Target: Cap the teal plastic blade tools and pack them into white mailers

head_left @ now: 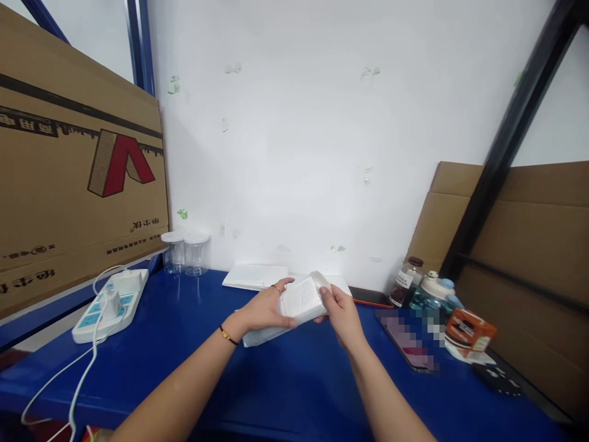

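Note:
Between my two hands is a white, paper-like packet [301, 299], tilted up to the right above the blue table. My left hand [263, 307] grips its left side, thumb along the lower edge and fingers over the top. My right hand [339, 310] pinches a loose flap at the packet's right end. What the packet contains is hidden. Under my left hand lies a flat white sheet or bag [263, 336], partly covered. Behind the hands, a stack of white sheets [253, 276] rests against the wall.
On the left are a white power strip [110, 305] with cables and two clear lidded jars [197, 256], beside a large cardboard box [69, 153]. To the right are a phone [405, 341], a brown bottle [405, 282], a bluish bottle [432, 294] and an orange box [469, 331].

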Motion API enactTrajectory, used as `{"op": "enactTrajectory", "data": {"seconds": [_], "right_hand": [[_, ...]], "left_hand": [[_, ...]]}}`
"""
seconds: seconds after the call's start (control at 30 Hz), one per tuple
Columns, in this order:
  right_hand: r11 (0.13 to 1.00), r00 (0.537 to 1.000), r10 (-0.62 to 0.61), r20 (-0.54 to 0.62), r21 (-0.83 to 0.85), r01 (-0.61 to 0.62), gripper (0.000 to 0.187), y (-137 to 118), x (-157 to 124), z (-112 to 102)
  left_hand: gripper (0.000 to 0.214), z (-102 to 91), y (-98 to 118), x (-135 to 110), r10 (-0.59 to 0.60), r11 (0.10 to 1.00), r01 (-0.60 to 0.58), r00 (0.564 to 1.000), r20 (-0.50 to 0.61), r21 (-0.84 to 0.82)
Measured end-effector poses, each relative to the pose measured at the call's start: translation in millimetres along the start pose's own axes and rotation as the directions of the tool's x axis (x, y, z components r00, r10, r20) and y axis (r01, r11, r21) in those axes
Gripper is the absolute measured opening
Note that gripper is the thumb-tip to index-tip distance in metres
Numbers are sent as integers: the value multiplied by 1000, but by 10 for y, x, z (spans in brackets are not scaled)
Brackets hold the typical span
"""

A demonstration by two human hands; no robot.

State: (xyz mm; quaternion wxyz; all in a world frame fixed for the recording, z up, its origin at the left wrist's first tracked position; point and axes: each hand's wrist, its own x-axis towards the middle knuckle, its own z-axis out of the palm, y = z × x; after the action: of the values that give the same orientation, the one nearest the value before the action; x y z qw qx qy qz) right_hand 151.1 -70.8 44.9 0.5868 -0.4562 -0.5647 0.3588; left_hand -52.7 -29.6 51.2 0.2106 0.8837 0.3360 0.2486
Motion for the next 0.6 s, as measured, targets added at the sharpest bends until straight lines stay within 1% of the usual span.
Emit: {"op": "enactTrajectory", "data": {"seconds": [0.03, 0.07, 0.1, 0.17, 0.2, 0.23, 0.27, 0.3, 0.37, 0.4, 0.43, 0.47, 0.5, 0.53, 0.57, 0.6], "right_hand": [[998, 998, 23, -50, 61, -20, 38, 20, -52, -12], [992, 995, 52, -87, 122, -41, 37, 41, -102, -34], [981, 990, 85, -113, 181, -63, 37, 64, -150, -64], [948, 973, 169, -157, 295, -117, 37, 121, -234, -135], [921, 959, 224, -176, 360, -149, 35, 158, -270, -168], [880, 936, 292, -195, 437, -184, 33, 200, -302, -194], [821, 903, 376, -208, 526, -221, 29, 245, -329, -210], [742, 863, 465, -200, 620, -256, 24, 292, -350, -213], [552, 792, 600, -111, 775, -309, 18, 379, -376, -183], [466, 772, 634, -50, 821, -329, 18, 417, -380, -154], [400, 762, 648, 6, 848, -347, 21, 449, -379, -119], [355, 758, 650, 47, 864, -357, 24, 477, -372, -81], [330, 756, 652, 64, 873, -359, 27, 501, -360, -43], [325, 751, 658, 60, 877, -355, 29, 523, -345, -7], [340, 746, 665, 38, 874, -347, 29, 543, -328, 27], [380, 745, 667, 0, 860, -340, 29, 564, -310, 56]], "left_hand": [[103, 101, 14, -44, 2, 997, 1, 999, -38, 81], [113, 194, 28, -84, 6, 985, 7, 997, -73, 171], [115, 272, 45, -118, 5, 965, 21, 995, -102, 260], [104, 356, 97, -157, -15, 914, 72, 989, -144, 399], [98, 353, 135, -158, -23, 887, 95, 986, -164, 452], [91, 318, 182, -147, -18, 859, 106, 984, -178, 500], [85, 257, 239, -121, 6, 828, 96, 984, -180, 552], [79, 174, 306, -83, 47, 791, 67, 984, -169, 608], [66, -17, 464, 22, 174, 682, -41, 979, -107, 730], [57, -109, 551, 82, 235, 619, -101, 970, -61, 779], [48, -190, 641, 141, 286, 562, -150, 958, -21, 814], [38, -256, 730, 198, 329, 513, -193, 944, 17, 837], [30, -306, 815, 248, 363, 471, -232, 930, 52, 851], [24, -342, 893, 289, 384, 437, -255, 920, 78, 863], [19, -364, 963, 322, 394, 409, -271, 914, 99, 872], [15, -377, 1022, 346, 398, 387, -278, 911, 112, 879]]}}
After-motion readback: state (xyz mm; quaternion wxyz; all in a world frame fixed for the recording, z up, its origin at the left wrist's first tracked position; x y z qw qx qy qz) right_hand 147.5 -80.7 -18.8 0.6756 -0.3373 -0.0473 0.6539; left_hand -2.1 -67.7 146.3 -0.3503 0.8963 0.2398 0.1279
